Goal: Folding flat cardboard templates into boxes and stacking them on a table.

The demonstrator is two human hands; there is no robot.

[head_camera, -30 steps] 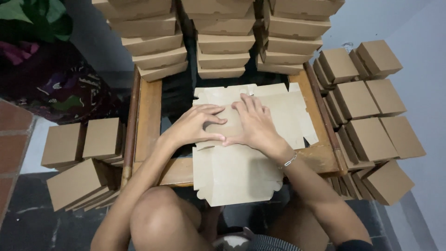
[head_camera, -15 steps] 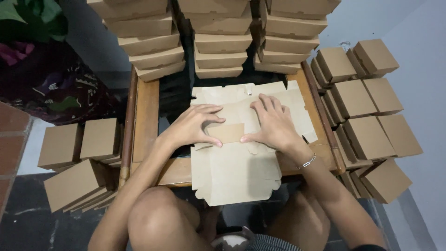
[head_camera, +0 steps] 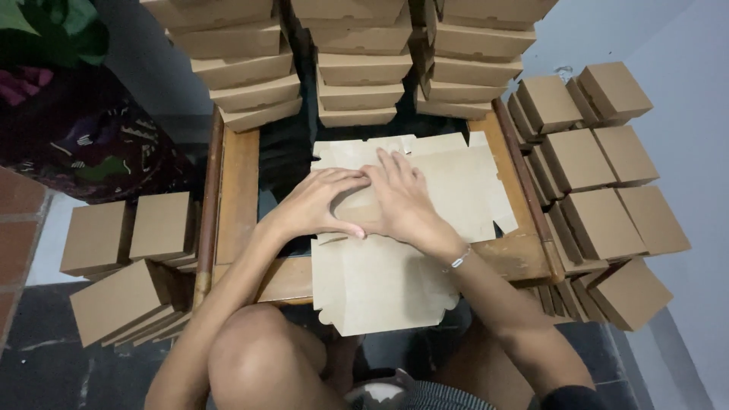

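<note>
Your left hand [head_camera: 315, 206] and right hand [head_camera: 401, 201] press flat, fingers spread and grasping nothing, on the unfolded cardboard box blank [head_camera: 395, 250] lying across the wooden table [head_camera: 239, 190]. Beyond it rise stacked folded boxes [head_camera: 357, 83].

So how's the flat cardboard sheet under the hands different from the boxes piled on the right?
The sheet lies flat and unfolded on the wooden table; the boxes are folded shut. The sheet is pressed by the left hand and right hand; the boxes sit untouched. Both are plain brown cardboard.

Tan cardboard sheet [head_camera: 395, 281], brown wooden table [head_camera: 239, 190], perhaps a silver bracelet [head_camera: 458, 260].
</note>
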